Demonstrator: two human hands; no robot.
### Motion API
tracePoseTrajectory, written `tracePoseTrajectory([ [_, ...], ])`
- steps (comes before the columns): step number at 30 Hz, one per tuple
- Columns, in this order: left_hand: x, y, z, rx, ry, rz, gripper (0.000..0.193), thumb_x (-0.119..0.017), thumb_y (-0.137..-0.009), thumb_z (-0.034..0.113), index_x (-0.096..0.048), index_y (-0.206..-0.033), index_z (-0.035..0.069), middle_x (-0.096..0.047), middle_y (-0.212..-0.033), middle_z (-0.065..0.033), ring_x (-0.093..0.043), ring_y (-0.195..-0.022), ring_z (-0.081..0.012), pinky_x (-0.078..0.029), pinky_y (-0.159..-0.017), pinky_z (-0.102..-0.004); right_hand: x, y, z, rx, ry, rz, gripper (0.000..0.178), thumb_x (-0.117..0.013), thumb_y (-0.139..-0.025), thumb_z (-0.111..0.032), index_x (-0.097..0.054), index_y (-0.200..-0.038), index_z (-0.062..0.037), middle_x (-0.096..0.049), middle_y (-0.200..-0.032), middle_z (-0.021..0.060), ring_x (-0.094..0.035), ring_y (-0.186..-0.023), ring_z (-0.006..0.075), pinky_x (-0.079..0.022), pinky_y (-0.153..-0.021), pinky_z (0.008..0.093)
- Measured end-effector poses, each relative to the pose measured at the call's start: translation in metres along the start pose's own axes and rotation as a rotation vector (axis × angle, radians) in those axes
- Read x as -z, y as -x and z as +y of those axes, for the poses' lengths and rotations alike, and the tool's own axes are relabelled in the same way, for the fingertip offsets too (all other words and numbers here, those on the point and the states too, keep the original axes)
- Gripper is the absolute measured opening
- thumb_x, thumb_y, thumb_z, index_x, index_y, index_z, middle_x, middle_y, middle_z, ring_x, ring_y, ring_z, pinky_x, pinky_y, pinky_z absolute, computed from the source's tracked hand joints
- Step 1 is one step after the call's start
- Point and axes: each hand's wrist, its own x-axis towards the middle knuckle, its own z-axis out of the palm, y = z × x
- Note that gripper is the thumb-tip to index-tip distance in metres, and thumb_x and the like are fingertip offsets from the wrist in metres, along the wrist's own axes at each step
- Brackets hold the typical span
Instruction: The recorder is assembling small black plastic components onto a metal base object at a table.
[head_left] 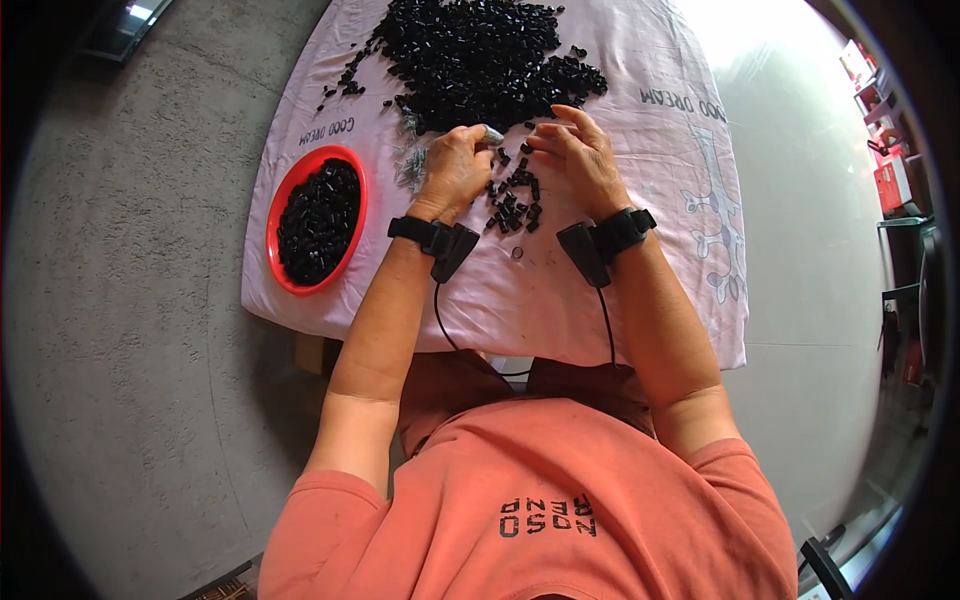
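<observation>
Orange shirt (540,480) lowest, left hand (455,170) grip closed on perhaps a small grey piece (492,134), right hand (580,160) fingers loose over black pieces (515,205)

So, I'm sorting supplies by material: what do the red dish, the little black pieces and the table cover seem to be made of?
Red dish: likely plastic, with a smooth, evenly coloured, slightly glossy rim.
Black pieces: probably moulded plastic, small uniform blocks with faint shine; too small to be sure.
Table cover: pale pink printed fabric, matte, draping softly over the edge.
</observation>
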Motion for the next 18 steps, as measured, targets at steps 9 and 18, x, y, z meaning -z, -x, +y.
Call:
tracePoseTrajectory([
  [9, -0.0057, 0.0049, 0.0002, -0.012, -0.038, 0.006, 0.014, -0.068, -0.078, 0.009, -0.073, -0.091, 0.010, -0.067, -0.085, -0.0127, -0.067, -0.080, -0.0300, -0.054, -0.075, -0.0393, -0.0024, 0.0028, -0.0067, -0.027, -0.031, 0.021, 0.033, -0.052, -0.102, -0.014, -0.051, -0.132, 0.0008, -0.063, -0.117, 0.0183, -0.068, -0.105, 0.0263, -0.057, -0.085, 0.0321],
  [18, -0.0063, 0.0092, 0.0035, 0.012, 0.008, 0.011, 0.012, -0.068, -0.077, 0.009, -0.071, -0.089, 0.009, -0.067, -0.087, -0.0126, -0.067, -0.083, -0.0316, -0.055, -0.076, -0.0406, -0.0020, 0.0054, -0.0099, 0.040, 0.079, 0.089, 0.021, -0.055, -0.101, -0.016, -0.065, -0.111, -0.0004, -0.071, -0.097, 0.0107, -0.071, -0.079, 0.0162, -0.056, -0.068, 0.0240],
])
